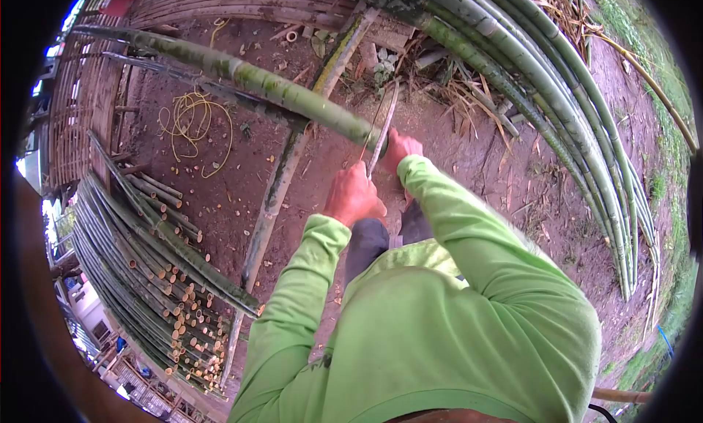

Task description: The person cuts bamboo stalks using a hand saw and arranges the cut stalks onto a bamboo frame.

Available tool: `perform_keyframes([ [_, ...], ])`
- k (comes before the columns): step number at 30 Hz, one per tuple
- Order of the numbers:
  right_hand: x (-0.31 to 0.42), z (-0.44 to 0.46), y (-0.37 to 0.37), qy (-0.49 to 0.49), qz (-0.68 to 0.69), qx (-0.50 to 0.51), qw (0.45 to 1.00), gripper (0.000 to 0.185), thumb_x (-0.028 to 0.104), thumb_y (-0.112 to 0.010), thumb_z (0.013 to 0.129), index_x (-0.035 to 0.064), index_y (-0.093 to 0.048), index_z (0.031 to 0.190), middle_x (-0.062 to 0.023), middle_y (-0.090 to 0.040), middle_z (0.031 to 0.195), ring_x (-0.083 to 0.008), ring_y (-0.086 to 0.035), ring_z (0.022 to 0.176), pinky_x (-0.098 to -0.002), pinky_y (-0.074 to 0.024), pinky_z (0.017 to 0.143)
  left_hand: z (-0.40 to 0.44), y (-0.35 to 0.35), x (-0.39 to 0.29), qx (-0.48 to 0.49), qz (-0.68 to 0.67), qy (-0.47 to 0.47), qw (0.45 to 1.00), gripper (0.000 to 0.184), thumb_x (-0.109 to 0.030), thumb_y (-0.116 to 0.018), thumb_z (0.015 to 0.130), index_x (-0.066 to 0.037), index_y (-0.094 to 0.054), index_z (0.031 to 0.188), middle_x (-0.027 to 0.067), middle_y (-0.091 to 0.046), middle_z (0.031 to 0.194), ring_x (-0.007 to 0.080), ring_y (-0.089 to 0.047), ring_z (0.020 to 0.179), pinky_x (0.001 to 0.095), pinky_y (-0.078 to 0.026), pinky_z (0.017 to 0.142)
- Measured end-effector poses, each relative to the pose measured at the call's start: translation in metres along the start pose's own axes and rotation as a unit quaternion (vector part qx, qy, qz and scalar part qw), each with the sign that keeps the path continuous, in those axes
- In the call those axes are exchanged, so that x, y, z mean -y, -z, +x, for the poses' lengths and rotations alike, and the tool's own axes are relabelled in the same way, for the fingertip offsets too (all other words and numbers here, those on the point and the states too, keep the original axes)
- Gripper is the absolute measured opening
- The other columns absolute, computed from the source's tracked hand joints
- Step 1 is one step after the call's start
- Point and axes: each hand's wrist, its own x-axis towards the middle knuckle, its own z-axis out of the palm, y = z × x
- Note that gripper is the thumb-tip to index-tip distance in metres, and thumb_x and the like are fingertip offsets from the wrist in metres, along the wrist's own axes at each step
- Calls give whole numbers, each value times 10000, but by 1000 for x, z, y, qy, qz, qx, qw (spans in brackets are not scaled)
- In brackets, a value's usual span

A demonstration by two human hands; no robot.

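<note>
Green bamboo pole [233,71] lies ahead of the hands. Long axis slants from far left down to the near end, just beyond the knuckles; bulk of its length off to the left. Right hand [403,149] nearer, right beside that end; left hand [353,195] lower, on the body side of the pole.

Pole surface: mid-green, pale bloom, darker mottling, faint rings at the joints. Near end partly covered; cut face not readable.

Slim bow-shaped saw [391,106] stands crosswise to the pole close to that end, pale back and a thin reddish line alongside. Left fist closed round its lower end. Right fingers curled, mostly hidden; cannot tell whether they grip pole end or saw.

Outward: pole passes over a slanting crossbar [280,190], near end overhanging. Darker pole [263,112] runs just below it in view. Yellow cord [196,101] loosely looped on reddish earth. Cut bamboo stack [135,254] lower left, pale ends showing; long green poles [560,108] bundled on the right.
</note>
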Motion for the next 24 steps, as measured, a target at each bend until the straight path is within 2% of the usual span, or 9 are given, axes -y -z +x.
perform_keyframes([
  [2, -3, 1, -6, 12, 10, -20, 1000, 355, 189, -646, 684, 34, -535, 983, -229, -660, 899, -387, -660, 883, -479, -521, 773, -30, 15, -10, -32, 5, -43, 999, 127, -67, -624, 759, 27, -546, 794, 274, -611, 734, 465, -609, 732, 533, -479, 666],
  [6, 1, -2, 15, -3, 21, 47, 999, 295, 160, -617, 711, 39, -535, 968, -237, -655, 926, -388, -659, 882, -477, -520, 764, -135, 45, -9, 6, 55, 50, 997, 138, -37, -627, 730, 21, -530, 809, 263, -596, 684, 470, -600, 693, 543, -476, 623],
  [9, -1, -4, 2, 11, 23, -16, 1000, 372, 300, -673, 728, 62, -541, 981, -206, -673, 854, -389, -661, 847, -474, -515, 744, -146, 36, -14, 2, 54, 59, 997, 143, -23, -621, 725, 23, -529, 824, 255, -586, 656, 470, -598, 669, 537, -480, 617],
  [11, -5, -2, -5, 6, 31, 10, 999, 352, 272, -655, 734, 68, -527, 990, -218, -658, 909, -395, -653, 874, -485, -511, 760, -144, 41, -18, -9, 53, 64, 997, 107, -43, -595, 736, 14, -528, 796, 257, -571, 642, 467, -584, 656, 543, -453, 595],
  [14, -8, 2, -17, 4, 30, -11, 999, 335, 237, -634, 737, 69, -506, 996, -218, -639, 938, -409, -645, 888, -496, -510, 770, -75, 5, 9, -59, 132, 7, 989, 94, -55, -574, 739, 8, -546, 803, 259, -600, 698, 453, -600, 714, 535, -471, 628],
  [17, -11, 8, -3, 3, 29, 31, 999, 360, 250, -648, 729, 69, -511, 1009, -233, -655, 917, -390, -649, 901, -491, -512, 766, 68, -38, 9, -5, 63, 56, 996, 112, -83, -595, 727, -9, -601, 810, 263, -626, 812, 457, -607, 784, 513, -497, 705],
  [18, -10, 9, 1, 4, 30, 46, 998, 372, 254, -655, 723, 70, -519, 1016, -232, -658, 918, -387, -649, 905, -486, -513, 772, 68, -35, -3, -38, 63, 86, 994, 108, -91, -593, 729, -5, -584, 794, 258, -625, 784, 451, -606, 771, 520, -491, 692],
  [21, -6, 9, 24, 14, 27, 85, 996, 412, 260, -673, 701, 76, -541, 1045, -224, -667, 926, -381, -649, 916, -470, -515, 792, 49, -40, 40, -25, 62, 14, 998, 165, -101, -613, 745, 2, -602, 874, 265, -636, 801, 452, -614, 809, 524, -493, 732],
  [24, -6, 13, 36, 21, 28, 124, 992, 504, 264, -709, 652, 105, -577, 1111, -190, -678, 947, -365, -648, 936, -439, -514, 832, 45, -59, 93, -49, 12, -41, 998, 137, -120, -611, 741, -14, -566, 815, 269, -618, 769, 466, -602, 759, 533, -483, 710],
])
